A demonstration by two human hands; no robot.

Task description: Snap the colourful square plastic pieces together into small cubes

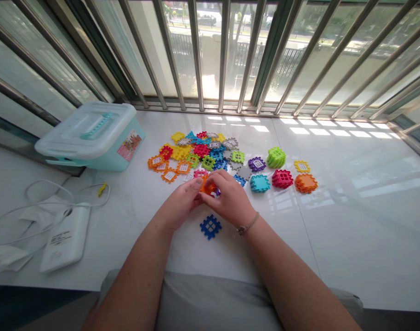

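Note:
Both my hands meet over the near edge of a loose pile of coloured plastic building tiles (180, 152). Between the fingers is an orange building tile (207, 185), partly hidden. My left hand (182, 202) pinches it from the left, and my right hand (229, 195) curls round it from the right. A bit of purple shows beneath the right fingers; whether it is held too I cannot make out. Closer to me, a dark blue window tile (210, 227) lies flat by itself.
To the right stand stacks of green tiles (276, 157), light blue tiles (260, 183), red tiles (282, 179) and orange tiles (305, 183). A lidded teal box (127, 149) sits at back left. A white power bank (65, 239) with cables lies left. Metal bars (224, 55) line the window.

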